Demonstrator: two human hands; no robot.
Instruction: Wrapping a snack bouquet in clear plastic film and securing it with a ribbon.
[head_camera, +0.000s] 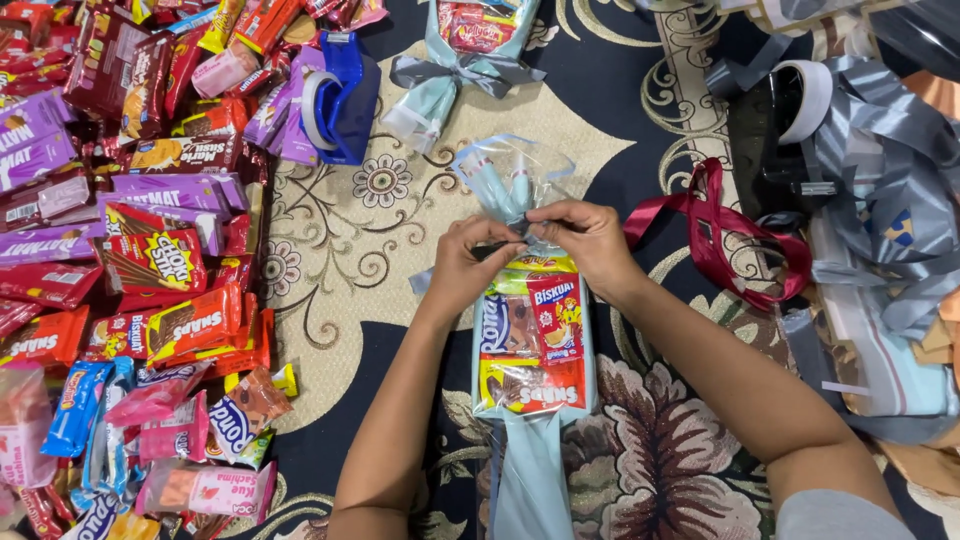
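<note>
A clear plastic gift bag (530, 350) filled with snack packets lies on the patterned carpet in front of me, on pale blue paper. My left hand (468, 262) and my right hand (585, 240) both pinch the bag's gathered neck, where a grey ribbon (507, 243) runs between my fingers. Above my hands the bag's open top (510, 175) fans out. The fingers hide how the ribbon is wound.
A heap of snack packets (130, 230) covers the left side. A blue tape dispenser (338, 100) stands at the top left, beside a finished bag with a grey bow (462, 60). A dark red ribbon (715, 240) and grey ribbon rolls (880, 150) lie right.
</note>
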